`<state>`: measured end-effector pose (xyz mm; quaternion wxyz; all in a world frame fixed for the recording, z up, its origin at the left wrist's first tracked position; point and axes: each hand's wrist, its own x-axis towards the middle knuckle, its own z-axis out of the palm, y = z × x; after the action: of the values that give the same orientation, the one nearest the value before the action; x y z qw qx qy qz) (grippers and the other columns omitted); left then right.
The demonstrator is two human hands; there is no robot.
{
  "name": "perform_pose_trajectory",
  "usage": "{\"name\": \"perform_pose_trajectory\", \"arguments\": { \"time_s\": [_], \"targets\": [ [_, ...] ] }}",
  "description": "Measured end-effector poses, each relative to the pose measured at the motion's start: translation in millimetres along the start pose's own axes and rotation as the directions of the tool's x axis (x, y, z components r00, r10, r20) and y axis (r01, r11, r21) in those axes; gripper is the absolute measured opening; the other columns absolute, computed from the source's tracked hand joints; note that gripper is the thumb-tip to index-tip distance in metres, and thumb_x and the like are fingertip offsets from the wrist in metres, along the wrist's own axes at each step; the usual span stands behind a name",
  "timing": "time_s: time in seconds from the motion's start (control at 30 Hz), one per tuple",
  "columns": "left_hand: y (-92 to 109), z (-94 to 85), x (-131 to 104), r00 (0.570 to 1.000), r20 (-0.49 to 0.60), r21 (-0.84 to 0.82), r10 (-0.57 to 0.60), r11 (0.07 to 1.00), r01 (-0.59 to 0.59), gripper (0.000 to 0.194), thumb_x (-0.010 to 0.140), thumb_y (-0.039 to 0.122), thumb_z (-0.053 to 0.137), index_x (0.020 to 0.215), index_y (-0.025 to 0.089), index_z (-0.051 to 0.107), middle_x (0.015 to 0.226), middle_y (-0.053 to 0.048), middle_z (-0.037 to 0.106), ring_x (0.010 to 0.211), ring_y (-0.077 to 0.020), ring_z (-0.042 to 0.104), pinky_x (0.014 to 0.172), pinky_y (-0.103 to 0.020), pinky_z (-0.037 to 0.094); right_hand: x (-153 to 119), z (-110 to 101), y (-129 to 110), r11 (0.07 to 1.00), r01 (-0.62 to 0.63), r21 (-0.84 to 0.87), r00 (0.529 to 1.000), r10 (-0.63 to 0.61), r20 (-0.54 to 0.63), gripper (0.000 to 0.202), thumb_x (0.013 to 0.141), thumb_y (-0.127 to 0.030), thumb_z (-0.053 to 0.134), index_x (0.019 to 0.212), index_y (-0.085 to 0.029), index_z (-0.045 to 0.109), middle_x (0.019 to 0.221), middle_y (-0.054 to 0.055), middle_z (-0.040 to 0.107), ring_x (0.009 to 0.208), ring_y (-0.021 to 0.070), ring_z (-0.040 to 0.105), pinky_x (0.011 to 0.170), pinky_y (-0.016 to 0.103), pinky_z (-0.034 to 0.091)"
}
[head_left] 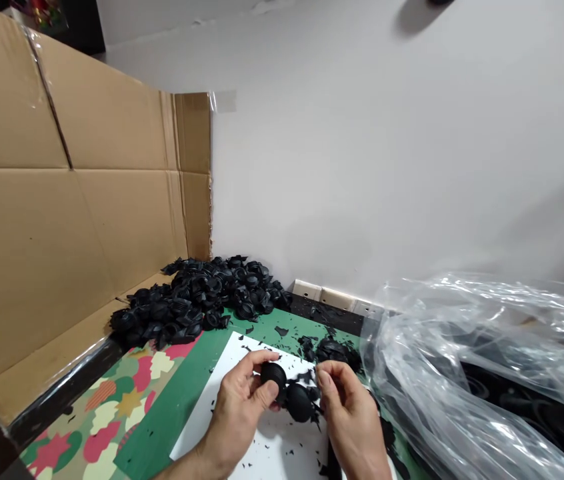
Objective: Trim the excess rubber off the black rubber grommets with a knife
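My left hand (239, 407) is closed round a black ribbed rubber part (273, 375), its thumb and fingers gripping the sides. Just right of it is a second rounded black rubber part (299, 403); whether the two are joined I cannot tell. My right hand (349, 413) is closed in a pinch beside these parts, close to ragged black scraps. What its fingertips hold, if anything, is too small to make out. Beneath both hands lies a white sheet (222, 380) sprinkled with black bits.
Behind the sheet, a large heap of black rubber parts (202, 293) reaches the cardboard wall (117, 120) at left. Black scraps (335, 350) lie on the green surface (172, 407). Clear plastic bagging (412, 360) bulges at right, below the white wall (387, 147).
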<state>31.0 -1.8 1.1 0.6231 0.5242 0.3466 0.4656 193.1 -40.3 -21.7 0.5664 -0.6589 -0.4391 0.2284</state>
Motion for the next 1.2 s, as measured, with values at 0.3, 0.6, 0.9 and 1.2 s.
{"name": "perform_pose_trajectory", "arguments": {
  "time_s": [0.3,0.6,0.9,1.2],
  "targets": [
    [5,-0.9,7,0.961,-0.044,-0.290,-0.273,0.924,0.249,0.050,0.058,0.051,0.082,0.084,0.013,0.063,0.072,-0.001,0.063,0.054,-0.0116,0.059,0.049,-0.022,0.047,-18,19,-6,0.810,0.554,-0.192,0.832,-0.537,0.140,0.022,0.088,-0.029,0.058,0.109,-0.025,0.059,0.109,0.010,0.060,0.102,0.0254,0.059,0.081,0.037,0.051],
    [-3,-1.5,1,0.947,0.065,-0.349,-0.314,0.882,0.317,0.057,0.052,0.051,0.086,0.084,0.013,0.058,0.073,-0.001,0.060,0.060,-0.0091,0.051,0.051,-0.020,0.033,-19,27,-1,0.747,0.612,-0.260,0.783,-0.619,0.065,0.011,0.086,-0.026,0.061,0.096,-0.024,0.058,0.096,0.005,0.066,0.091,0.0228,0.060,0.076,0.036,0.046],
    [-1,-1.7,0,0.947,0.113,-0.138,-0.300,0.939,0.314,0.057,0.045,0.048,0.088,0.073,0.019,0.048,0.060,0.008,0.047,0.048,-0.0053,0.034,0.041,-0.018,0.019,-16,27,5,0.827,0.541,-0.154,0.837,-0.547,0.008,0.014,0.089,-0.022,0.056,0.076,-0.024,0.056,0.074,-0.002,0.062,0.072,0.0173,0.057,0.068,0.029,0.041],
    [6,2.2,-2,0.979,0.127,0.125,-0.157,0.982,0.141,0.021,0.061,0.012,0.065,0.082,0.016,0.066,0.061,0.005,0.053,0.055,-0.0112,0.047,0.053,-0.022,0.036,-22,33,4,0.907,0.419,-0.030,0.907,-0.418,0.038,0.013,0.087,-0.026,0.054,0.075,-0.023,0.058,0.080,0.001,0.063,0.077,0.0185,0.059,0.069,0.029,0.048]
  ]
}}
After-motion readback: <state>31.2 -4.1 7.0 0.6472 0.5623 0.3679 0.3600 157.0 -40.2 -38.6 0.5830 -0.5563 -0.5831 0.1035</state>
